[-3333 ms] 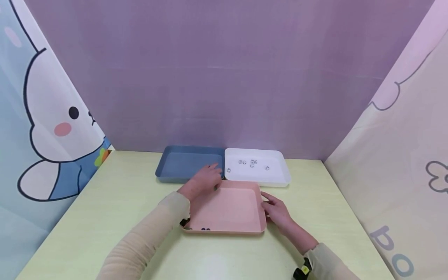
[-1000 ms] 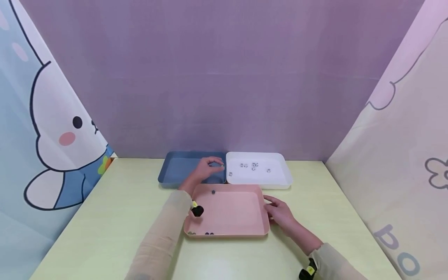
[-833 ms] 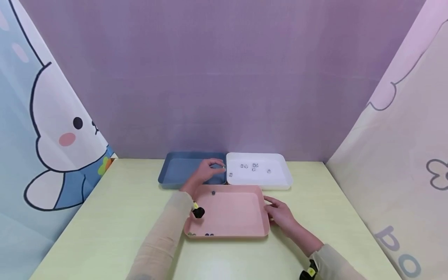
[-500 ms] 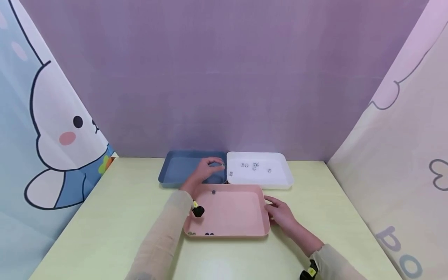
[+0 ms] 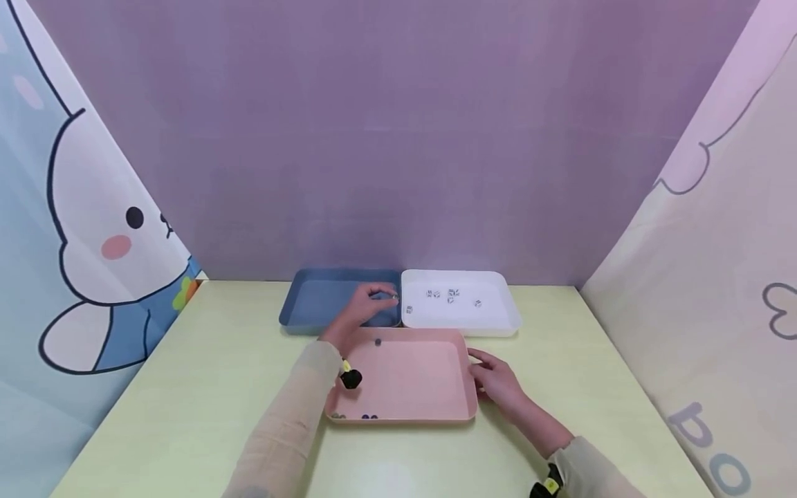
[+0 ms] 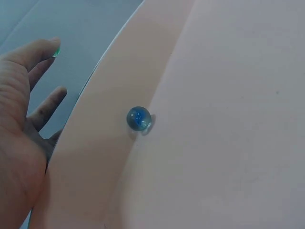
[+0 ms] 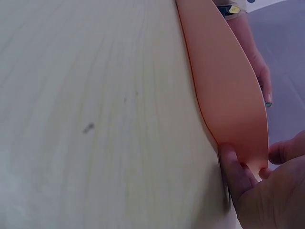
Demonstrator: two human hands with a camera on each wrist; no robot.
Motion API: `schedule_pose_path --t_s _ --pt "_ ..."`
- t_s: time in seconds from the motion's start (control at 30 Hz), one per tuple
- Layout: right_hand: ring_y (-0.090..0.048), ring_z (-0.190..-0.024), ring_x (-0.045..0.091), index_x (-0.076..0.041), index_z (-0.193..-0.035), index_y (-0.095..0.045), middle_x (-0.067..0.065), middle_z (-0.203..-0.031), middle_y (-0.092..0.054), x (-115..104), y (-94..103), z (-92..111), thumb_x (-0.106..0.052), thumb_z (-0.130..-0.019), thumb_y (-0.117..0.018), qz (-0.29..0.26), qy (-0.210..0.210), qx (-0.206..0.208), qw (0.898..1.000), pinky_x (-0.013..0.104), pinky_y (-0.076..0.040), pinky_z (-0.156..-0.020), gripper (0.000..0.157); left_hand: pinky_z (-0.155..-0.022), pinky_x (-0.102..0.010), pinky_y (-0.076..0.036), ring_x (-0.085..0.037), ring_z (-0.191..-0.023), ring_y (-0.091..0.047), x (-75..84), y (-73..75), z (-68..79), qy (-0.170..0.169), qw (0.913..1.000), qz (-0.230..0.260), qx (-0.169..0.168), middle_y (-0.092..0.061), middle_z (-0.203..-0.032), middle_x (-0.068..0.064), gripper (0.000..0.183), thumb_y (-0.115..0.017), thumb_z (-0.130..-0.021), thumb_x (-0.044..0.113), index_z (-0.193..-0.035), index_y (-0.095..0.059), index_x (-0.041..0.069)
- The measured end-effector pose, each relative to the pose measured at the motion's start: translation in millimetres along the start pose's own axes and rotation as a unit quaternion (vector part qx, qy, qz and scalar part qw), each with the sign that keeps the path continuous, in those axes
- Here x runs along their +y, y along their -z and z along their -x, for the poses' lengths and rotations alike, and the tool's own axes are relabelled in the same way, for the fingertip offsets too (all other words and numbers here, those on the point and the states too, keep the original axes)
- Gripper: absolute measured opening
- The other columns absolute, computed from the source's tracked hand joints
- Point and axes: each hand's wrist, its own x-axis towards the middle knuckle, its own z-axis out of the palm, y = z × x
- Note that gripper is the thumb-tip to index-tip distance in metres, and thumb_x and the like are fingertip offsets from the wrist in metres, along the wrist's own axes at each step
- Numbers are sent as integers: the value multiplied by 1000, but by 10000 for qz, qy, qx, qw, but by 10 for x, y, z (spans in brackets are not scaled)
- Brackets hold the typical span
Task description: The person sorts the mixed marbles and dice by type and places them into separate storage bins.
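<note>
Left hand (image 5: 363,304) pinches marble (image 6: 56,52) above blue tray (image 5: 314,296) (spread right hand (image 5: 500,380) touching pink tray (image 5: 414,377)).

On the printed cloth (image 5: 728,256) to my right I can make out two large letters: a tilted one (image 5: 685,413), p or d, I can't tell which, and a round o (image 5: 714,473) below it. The dark marks on the little pieces (image 5: 453,293) in the white tray (image 5: 436,316) are too small to read

A purple backdrop (image 5: 398,138) stands behind a pale yellow table (image 5: 187,387), between a cartoon-animal panel (image 5: 106,235) and a pale printed panel (image 5: 703,277).
</note>
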Motion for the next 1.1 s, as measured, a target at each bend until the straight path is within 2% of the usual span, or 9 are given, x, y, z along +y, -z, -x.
schedule_pose_path --t_s 0.2,0.33,0.47,0.63,0.77,0.83,0.97,1.03,1.1 --pt "-63 -75 22 -4 -139 -53 14 -101 -64 20 -24 4 -8 -92 -56 83 0 -4 10000 36 -55 -62 46 -107 -53 -34 -27 -130 -44 2 19 45 278 9996 -36 -7 -56 -135 -9 33 -76 -86 28 -110 -73 6" --pt "-62 -76 23 -5 -139 -53 14 -103 -64 11 -21 11 -8 -92 -56 98 14 -2 10000 35 -55 -62 47 -107 -54 -32 -27 -128 -46 6 15 53 196 9998 -36 72 -58 -133 -9 30 -76 -87 25 -110 -73 6" --pt "-63 -78 23 -6 -139 -53 15 -105 -63 -10 -1 -13 -8 -92 -56 82 21 37 10000 35 -54 -63 47 -107 -54 -33 -27 -130 -44 36 19 15 165 9999 10 -28 -56 -135 -13 27 -74 -88 24 -110 -73 8" --pt "-63 -78 23 -5 -140 -52 15 -106 -63 -13 4 -18 -7 -93 -55 78 -6 -17 10000 35 -55 -64 47 -108 -54 -32 -27 -133 -41 93 33 14 294 9994 -104 -173 -52 -139 -14 24 -73 -89 25 -106 -74 8" --pt "-63 -78 23 -5 -140 -51 16 -107 -63 -14 20 -20 -7 -92 -55 81 -12 -3 10000 35 -54 -63 48 -105 -53 -36 -26 -132 -41 171 35 37 167 9985 -416 -326 -52 -139 -14 23 -72 -90 24 -105 -74 6" --pt "-63 -78 23 -5 -140 -52 16 -106 -63 -13 30 -23 -7 -92 -55 72 -16 20 10000 35 -54 -62 48 -104 -52 -38 -27 -130 -44 232 50 63 -34 9964 -667 -515 -54 -136 -16 23 -72 -90 21 -105 -73 3" --pt "-63 -77 23 -5 -140 -51 16 -105 -63 -6 21 -13 -7 -92 -54 71 -30 17 10000 36 -55 -62 48 -101 -51 -40 -28 -124 -49 384 105 154 -322 9839 -1464 -978 -59 -126 -18 13 -72 -89 16 -98 -75 6" --pt "-63 -76 22 -5 -140 -51 15 -104 -62 -4 8 -13 -6 -92 -54 42 -25 -2 10000 37 -55 -62 48 -100 -49 -42 -27 -123 -49 469 133 198 -390 9719 -1988 -1199 -60 -125 -15 9 -72 -89 15 -94 -77 9" --pt "-62 -76 22 -6 -140 -52 15 -102 -61 -8 -4 -16 -6 -92 -54 21 -12 3 10000 37 -55 -61 48 -99 -46 -43 -25 -123 -49 553 151 232 -482 9551 -2551 -1430 -59 -127 -14 7 -73 -88 17 -92 -78 13"
